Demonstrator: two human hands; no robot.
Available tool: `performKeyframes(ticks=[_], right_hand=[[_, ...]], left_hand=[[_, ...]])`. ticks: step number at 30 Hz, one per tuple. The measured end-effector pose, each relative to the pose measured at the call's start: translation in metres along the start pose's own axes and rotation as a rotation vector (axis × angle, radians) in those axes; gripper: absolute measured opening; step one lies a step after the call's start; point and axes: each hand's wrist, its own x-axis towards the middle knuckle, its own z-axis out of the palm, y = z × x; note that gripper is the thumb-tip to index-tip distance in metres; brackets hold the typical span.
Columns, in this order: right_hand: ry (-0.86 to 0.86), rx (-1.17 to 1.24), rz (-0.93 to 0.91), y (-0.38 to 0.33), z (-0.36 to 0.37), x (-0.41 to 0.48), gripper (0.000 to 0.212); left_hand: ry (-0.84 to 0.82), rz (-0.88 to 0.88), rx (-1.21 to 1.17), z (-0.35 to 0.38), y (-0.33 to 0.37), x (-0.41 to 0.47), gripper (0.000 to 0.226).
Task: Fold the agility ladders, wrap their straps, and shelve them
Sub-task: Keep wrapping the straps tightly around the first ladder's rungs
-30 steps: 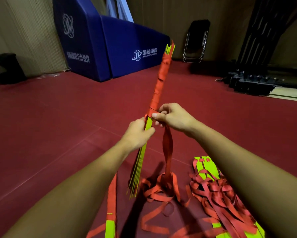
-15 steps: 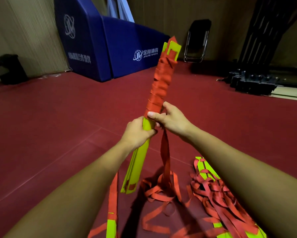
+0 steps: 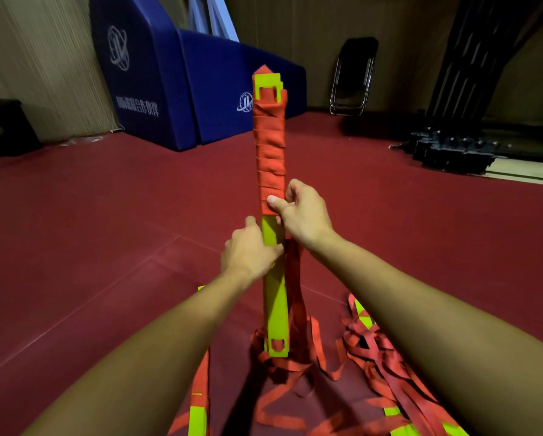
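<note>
Out in front of the person, above the dark red floor (image 3: 75, 215), the folded ladder (image 3: 274, 306) is held nearly upright, its lower end just over a heap of loose webbing. It is a flat stack of yellow-green rungs with a rectangular slot cut near each of its 2 ends, and red shows through both slots. The red strap (image 3: 270, 152) is wound in tight, overlapping turns round the upper half, from just under the top slot down to the hands; the lower half is bare plastic. A small red point sticks up above the top end.

The left hand (image 3: 249, 251) grips the bare part just below the wrap, fingers curled round the stack's left edge. The right hand (image 3: 306, 212) holds the lowest turn of the strap, thumb laid flat across it and fingers curled round behind. From under that hand the loose tail of strap drops beside the stack to the heap on the floor.

Lower right lies a tangled ladder (image 3: 367, 347) (red webbing knotted over yellow-green rungs), and at lower left a strip of another ladder (image 3: 197, 416) runs along the floor. Behind stand a blue padded block (image 3: 185, 89) and a folding chair (image 3: 355, 77).
</note>
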Motion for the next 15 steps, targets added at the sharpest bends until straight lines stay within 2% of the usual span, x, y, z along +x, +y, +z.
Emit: performKeyframes(ticks=[5,8,11,13,15], right_hand=[[-0.059,-0.018,0.059,0.0,-0.004,0.003,0.04],[-0.293,0.115,0.06,-0.002,-0.019,0.003,0.032],[-0.492,0.261,0.102,-0.004,-0.034,0.003,0.02],[-0.543,0.187,0.049,-0.005,-0.038,0.004,0.012],[-0.515,0.016,-0.045,-0.002,-0.038,0.009,0.023]], left_hand=[[-0.019,0.025,0.005,-0.001,0.002,0.0,0.049],[-0.05,0.032,-0.114,-0.007,-0.002,0.004,0.053],[-0.155,0.044,-0.332,-0.011,-0.013,0.011,0.037],[-0.214,0.074,-0.443,-0.014,-0.015,0.013,0.036],[-0.266,0.128,-0.524,-0.017,-0.014,0.012,0.039]])
